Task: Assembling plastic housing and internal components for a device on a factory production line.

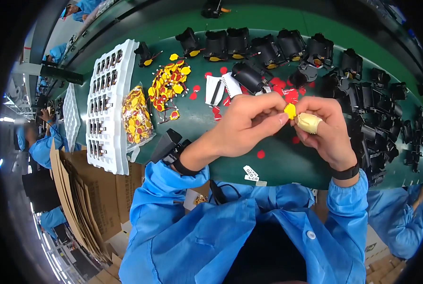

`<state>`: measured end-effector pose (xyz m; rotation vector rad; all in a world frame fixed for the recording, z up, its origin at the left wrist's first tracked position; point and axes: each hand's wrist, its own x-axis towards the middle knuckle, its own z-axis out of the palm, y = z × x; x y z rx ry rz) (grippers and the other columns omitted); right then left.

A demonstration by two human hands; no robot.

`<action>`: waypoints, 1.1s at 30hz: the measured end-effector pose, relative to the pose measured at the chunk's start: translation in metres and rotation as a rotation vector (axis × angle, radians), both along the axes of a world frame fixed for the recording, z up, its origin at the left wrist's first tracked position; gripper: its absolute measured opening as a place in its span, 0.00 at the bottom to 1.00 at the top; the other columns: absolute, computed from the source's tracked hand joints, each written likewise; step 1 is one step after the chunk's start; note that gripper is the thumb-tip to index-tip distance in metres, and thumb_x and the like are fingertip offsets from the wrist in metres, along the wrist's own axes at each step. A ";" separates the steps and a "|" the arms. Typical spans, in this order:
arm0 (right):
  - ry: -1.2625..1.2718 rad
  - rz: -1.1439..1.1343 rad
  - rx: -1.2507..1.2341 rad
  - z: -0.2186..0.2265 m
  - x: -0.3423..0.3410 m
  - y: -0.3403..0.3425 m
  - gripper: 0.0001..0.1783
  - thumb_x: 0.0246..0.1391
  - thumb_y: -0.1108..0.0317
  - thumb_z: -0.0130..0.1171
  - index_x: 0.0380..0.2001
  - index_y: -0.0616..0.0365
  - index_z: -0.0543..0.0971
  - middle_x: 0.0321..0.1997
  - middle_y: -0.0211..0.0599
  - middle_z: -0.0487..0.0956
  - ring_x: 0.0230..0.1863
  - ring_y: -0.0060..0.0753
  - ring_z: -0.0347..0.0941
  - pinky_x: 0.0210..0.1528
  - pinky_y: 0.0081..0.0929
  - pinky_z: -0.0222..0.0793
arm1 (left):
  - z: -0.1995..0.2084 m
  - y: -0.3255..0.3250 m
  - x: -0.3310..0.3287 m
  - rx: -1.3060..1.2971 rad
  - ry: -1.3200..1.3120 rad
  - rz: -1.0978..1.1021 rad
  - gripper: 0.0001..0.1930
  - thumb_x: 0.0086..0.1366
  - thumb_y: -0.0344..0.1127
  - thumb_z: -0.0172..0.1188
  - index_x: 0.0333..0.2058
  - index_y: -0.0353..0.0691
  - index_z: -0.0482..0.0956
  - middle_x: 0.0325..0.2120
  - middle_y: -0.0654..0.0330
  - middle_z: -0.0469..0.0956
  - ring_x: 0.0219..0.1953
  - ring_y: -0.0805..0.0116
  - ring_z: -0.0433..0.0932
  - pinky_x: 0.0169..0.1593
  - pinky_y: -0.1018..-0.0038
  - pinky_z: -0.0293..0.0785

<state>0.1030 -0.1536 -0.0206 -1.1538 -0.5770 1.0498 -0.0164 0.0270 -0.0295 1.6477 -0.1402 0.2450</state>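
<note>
A small yellow round piece [290, 111] is pinched between my two hands above the green table. The thumb and index finger of my left hand [242, 125] close on its left side. On the other side, the fingers of my right hand [332, 125] are closed against it, and a pale yellow finger cot [309, 123] covers one of them. Some of the fingertips hide each other. Just beyond my hands lie a black curved housing [249, 77] and a pile of red round stickers [291, 94]. Left of these rests a small notepad with a pen [215, 91].
Loose yellow-and-red wired discs [166, 85] lie left, beside a clear bag [137, 116] of similar ones. A white tray [121, 61] holds rows of small parts. Black housings [268, 49] line the back and crowd the right [368, 97]. Cardboard sheets [95, 199] stand lower left.
</note>
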 end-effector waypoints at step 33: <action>0.249 -0.226 0.401 -0.008 0.015 -0.013 0.11 0.62 0.66 0.48 0.33 0.65 0.72 0.21 0.31 0.70 0.14 0.17 0.57 0.17 0.19 0.48 | 0.003 0.001 -0.016 1.621 0.183 -0.066 0.15 0.61 0.42 0.59 0.24 0.35 0.72 0.17 0.52 0.77 0.21 0.55 0.79 0.24 0.61 0.72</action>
